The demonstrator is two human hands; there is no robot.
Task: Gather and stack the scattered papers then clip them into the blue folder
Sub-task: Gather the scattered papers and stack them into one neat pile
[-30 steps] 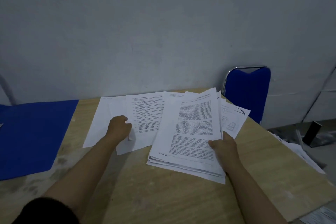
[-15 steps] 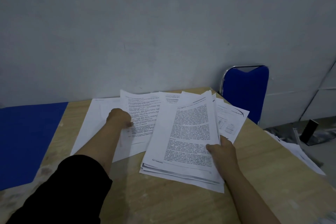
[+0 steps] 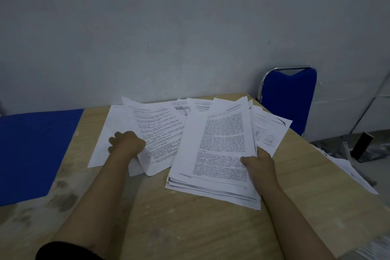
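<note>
Mid-gather: my right hand (image 3: 260, 164) grips the stacked papers (image 3: 215, 154), my left hand (image 3: 126, 143) pinches a loose sheet (image 3: 156, 133); others lie scattered. Blue folder (image 3: 31, 154) sits left, unused; clipping remains.

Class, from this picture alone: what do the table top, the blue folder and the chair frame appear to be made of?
Table top: probably pale wood-grain laminate; streaky, matte, smudged.
Blue folder: likely thin card or plastic; flat, uniform, matte.
Chair frame: metal tubing, seemingly chromed; it glints.
</note>
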